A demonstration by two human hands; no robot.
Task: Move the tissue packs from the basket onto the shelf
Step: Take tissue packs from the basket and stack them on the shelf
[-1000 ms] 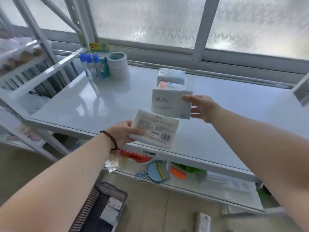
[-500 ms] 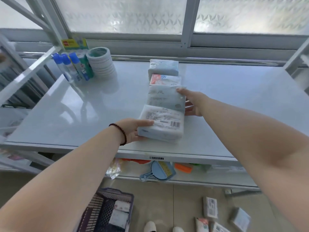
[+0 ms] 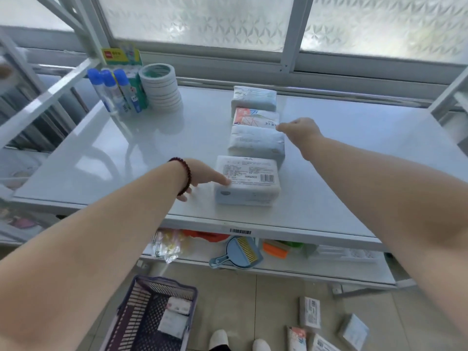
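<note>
Several tissue packs lie in a row on the white shelf (image 3: 126,153). The nearest pack (image 3: 249,181) shows a barcode label. Behind it are a pale pack (image 3: 255,141), a red-printed pack (image 3: 255,117) and a far pack (image 3: 254,98). My left hand (image 3: 202,176) rests its fingertips on the nearest pack's left top edge, thumb spread apart. My right hand (image 3: 298,129) touches the far right corner of the pale pack with its fingertips and grips nothing. The dark basket (image 3: 121,323) stands on the floor at the lower left with tissue packs (image 3: 174,317) inside.
Blue-capped glue bottles (image 3: 114,92) and a stack of tape rolls (image 3: 160,88) stand at the shelf's back left. A blue dustpan (image 3: 238,253) and small goods sit on the lower shelf. Loose tissue packs (image 3: 309,312) lie on the floor at right, near my shoes (image 3: 219,336).
Both packs have gone from being held in the air to lying flat in the row on the shelf. My hands have loosened from them and only touch their edges.
</note>
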